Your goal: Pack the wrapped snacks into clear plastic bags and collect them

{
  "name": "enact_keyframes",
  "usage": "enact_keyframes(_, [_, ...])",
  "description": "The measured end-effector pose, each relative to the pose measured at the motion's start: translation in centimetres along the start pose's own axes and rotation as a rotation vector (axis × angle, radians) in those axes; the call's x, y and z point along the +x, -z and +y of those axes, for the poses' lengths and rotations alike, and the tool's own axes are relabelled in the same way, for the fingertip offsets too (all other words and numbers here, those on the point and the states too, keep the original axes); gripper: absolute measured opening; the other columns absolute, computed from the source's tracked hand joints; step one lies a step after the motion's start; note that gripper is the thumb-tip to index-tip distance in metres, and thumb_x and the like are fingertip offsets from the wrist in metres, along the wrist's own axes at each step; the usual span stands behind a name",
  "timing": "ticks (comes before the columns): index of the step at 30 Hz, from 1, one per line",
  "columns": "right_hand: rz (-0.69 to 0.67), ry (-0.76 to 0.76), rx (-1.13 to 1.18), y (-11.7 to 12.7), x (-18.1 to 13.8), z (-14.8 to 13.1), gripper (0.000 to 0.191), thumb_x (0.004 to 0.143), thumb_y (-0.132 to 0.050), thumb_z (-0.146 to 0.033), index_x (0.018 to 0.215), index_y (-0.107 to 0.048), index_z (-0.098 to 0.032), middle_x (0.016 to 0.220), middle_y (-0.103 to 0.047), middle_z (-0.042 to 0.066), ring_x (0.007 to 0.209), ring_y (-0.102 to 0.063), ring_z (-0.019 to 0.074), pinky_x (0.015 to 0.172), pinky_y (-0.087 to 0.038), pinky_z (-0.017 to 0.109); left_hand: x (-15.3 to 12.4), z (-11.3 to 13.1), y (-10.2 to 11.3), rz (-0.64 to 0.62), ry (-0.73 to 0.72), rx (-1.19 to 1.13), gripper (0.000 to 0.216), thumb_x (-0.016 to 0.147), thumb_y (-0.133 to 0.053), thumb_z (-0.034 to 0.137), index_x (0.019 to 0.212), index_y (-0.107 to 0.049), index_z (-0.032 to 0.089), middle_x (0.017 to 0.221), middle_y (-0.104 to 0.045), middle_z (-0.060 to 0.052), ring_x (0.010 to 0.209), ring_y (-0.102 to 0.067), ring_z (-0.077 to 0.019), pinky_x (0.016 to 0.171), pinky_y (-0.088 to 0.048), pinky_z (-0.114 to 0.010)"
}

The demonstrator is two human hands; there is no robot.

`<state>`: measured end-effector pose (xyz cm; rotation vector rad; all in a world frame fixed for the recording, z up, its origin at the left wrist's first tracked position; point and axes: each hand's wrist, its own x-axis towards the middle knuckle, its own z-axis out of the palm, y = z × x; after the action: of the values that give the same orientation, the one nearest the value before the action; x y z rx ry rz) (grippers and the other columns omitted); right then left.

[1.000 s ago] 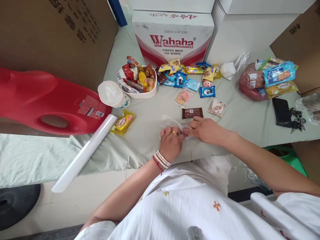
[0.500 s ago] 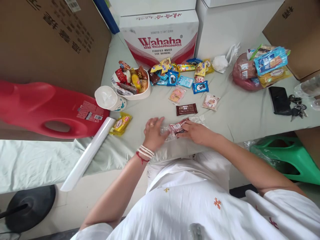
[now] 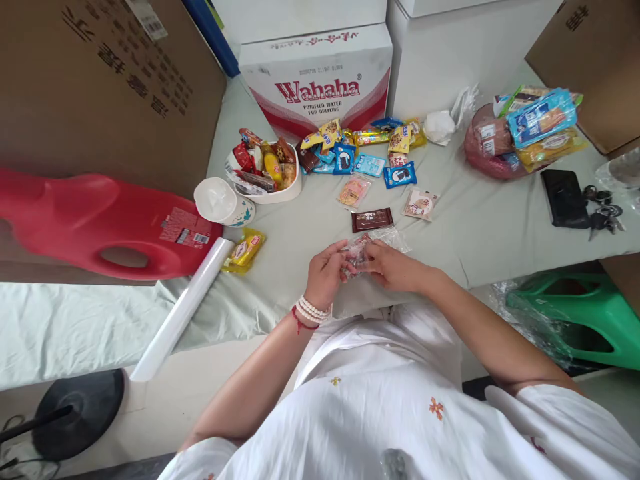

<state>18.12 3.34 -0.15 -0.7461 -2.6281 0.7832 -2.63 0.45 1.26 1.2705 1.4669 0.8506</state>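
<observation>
Between my two hands, close to the table's front edge, is a small red-and-brown snack packet [image 3: 358,249] with clear plastic film [image 3: 393,239] around it. My left hand [image 3: 327,270] has its fingers closed on the film at the packet's left end. From the right, my right hand [image 3: 393,265] grips the packet and film, its fingers hiding part of them. Just beyond my hands lies a dark brown wrapped bar [image 3: 373,220]. Farther back are a pink wrapped snack [image 3: 354,192] and a round cookie packet [image 3: 421,203].
A white basket of snacks [image 3: 280,195], a paper cup [image 3: 224,202] and a yellow packet [image 3: 245,251] are on the left, beside a white film roll [image 3: 183,310] and red jug [image 3: 125,227]. A pile of snacks [image 3: 345,157] sits behind. Right: phone [image 3: 565,198], keys [image 3: 605,217].
My left hand has moved right and closed on the film by the packet. The film is now gathered around the packet between both hands.
</observation>
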Motion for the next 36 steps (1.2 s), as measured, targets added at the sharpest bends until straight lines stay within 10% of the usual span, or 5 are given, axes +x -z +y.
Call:
enact_keyframes(13, [0.373, -0.704, -0.321, 0.4, -0.9, 0.4, 0.025, 0.093, -0.066, -0.03, 0.114, -0.07, -0.017, 0.146, -0.051, 0.022, 0.141, -0.035, 0.0463, 0.109, -0.04, 0.063, 1.6, -0.5, -1.3, 0.172, -0.138, 0.837, 0.047, 0.078, -0.08, 0.043, 0.118, -0.068, 0.02, 0.127, -0.059, -0.018, 0.128, -0.052, -0.0418, 0.1, -0.049, -0.055])
enact_keyframes(18, [0.261, -0.711, -0.092, -0.2, 0.3, -3.0, 0.024, 0.103, -0.044, -0.025, 0.112, -0.066, -0.018, 0.113, -0.064, 0.016, 0.101, -0.062, 0.03, 0.089, -0.054, 0.044, 1.5, 0.2, -2.0, 0.162, -0.104, 0.818, 0.025, 0.083, -0.073, 0.034, 0.1, -0.059, 0.022, 0.107, -0.059, -0.009, 0.093, -0.064, -0.0278, 0.077, -0.052, -0.038])
enact_keyframes(24, [0.546, -0.463, 0.283, -3.0, 0.2, -4.0, 0.049, 0.107, -0.043, -0.05, 0.144, -0.054, -0.02, 0.138, -0.059, 0.017, 0.131, -0.056, 0.0283, 0.113, -0.048, 0.047, -0.2, 0.4, -3.5, 0.243, -0.376, 0.674, 0.015, 0.083, -0.061, 0.023, 0.096, -0.055, 0.022, 0.103, -0.059, -0.011, 0.093, -0.063, -0.0286, 0.073, -0.052, -0.038])
enact_keyframes(30, [0.586, -0.653, 0.666, -4.5, -2.2, -2.9, 0.066, 0.099, -0.051, -0.065, 0.154, -0.051, -0.03, 0.143, -0.065, 0.008, 0.13, -0.062, 0.0283, 0.114, -0.049, 0.05, -1.7, 0.0, -4.7, -0.143, -0.548, 0.139, 0.051, 0.072, -0.057, 0.01, 0.122, -0.052, 0.02, 0.112, -0.066, -0.009, 0.097, -0.068, -0.0235, 0.087, -0.059, -0.041])
enact_keyframes(36, [0.803, -0.708, 0.441, 3.9, -5.4, -0.2, 0.042, 0.097, -0.059, -0.052, 0.131, -0.071, -0.03, 0.138, -0.07, 0.003, 0.128, -0.064, 0.029, 0.114, -0.048, 0.049, -2.6, -1.6, -1.1, -0.126, -0.48, -0.015, 0.051, 0.081, -0.058, 0.009, 0.13, -0.054, 0.022, 0.14, -0.051, -0.014, 0.124, -0.061, -0.0262, 0.088, -0.065, -0.039])
